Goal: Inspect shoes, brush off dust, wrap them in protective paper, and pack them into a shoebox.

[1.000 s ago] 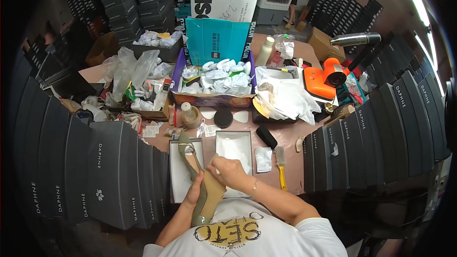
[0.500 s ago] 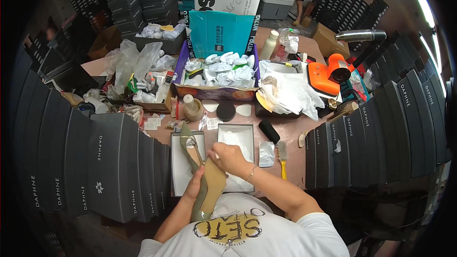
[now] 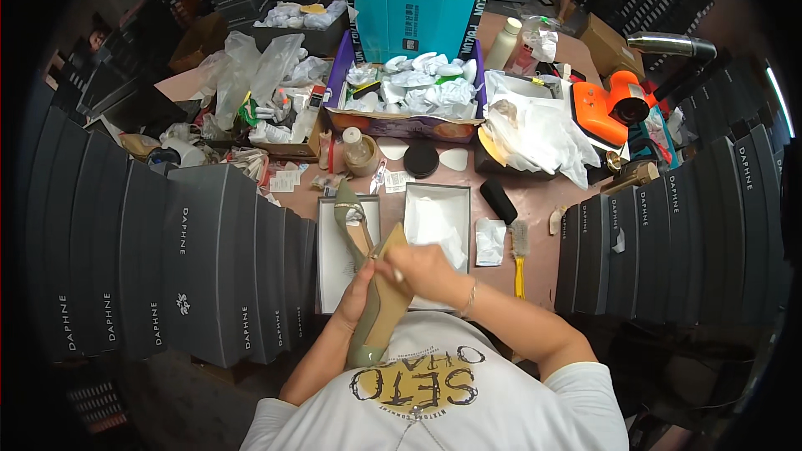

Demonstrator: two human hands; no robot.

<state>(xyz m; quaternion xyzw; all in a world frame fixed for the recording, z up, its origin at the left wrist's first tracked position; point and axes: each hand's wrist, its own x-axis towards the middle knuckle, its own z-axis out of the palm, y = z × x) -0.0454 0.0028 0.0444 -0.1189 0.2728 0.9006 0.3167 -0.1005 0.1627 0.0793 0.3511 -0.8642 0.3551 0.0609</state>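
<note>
My left hand [image 3: 357, 294] is closed around an olive-green shoe [image 3: 381, 317], steadying it in front of my shirt with its tan sole facing up. Over the sole's upper part is my right hand [image 3: 426, 272], fingers bent in a pinch. A small pale bit shows at those fingertips, too blurred to name. Just beyond, a matching pointed green shoe [image 3: 345, 210] with paper in its toe lies in a shallow white-lined box part [image 3: 328, 280]. Beside it, another open box part [image 3: 461, 194] holds white tissue paper [image 3: 436, 221].
Right of the boxes lie a black roll [image 3: 498, 201], a white packet [image 3: 489, 242] and a yellow-handled brush [image 3: 520, 255]. A glue jar [image 3: 359, 154] and a black round lid [image 3: 421, 160] stand behind. Dark shoebox stacks [image 3: 209, 259] flank both sides; a purple-edged carton [image 3: 401, 127] is at the back.
The whole view has shifted, so the table sits higher and further right. My right hand has slid down the sole, uncovering its upper end. My left hand keeps its hold.
</note>
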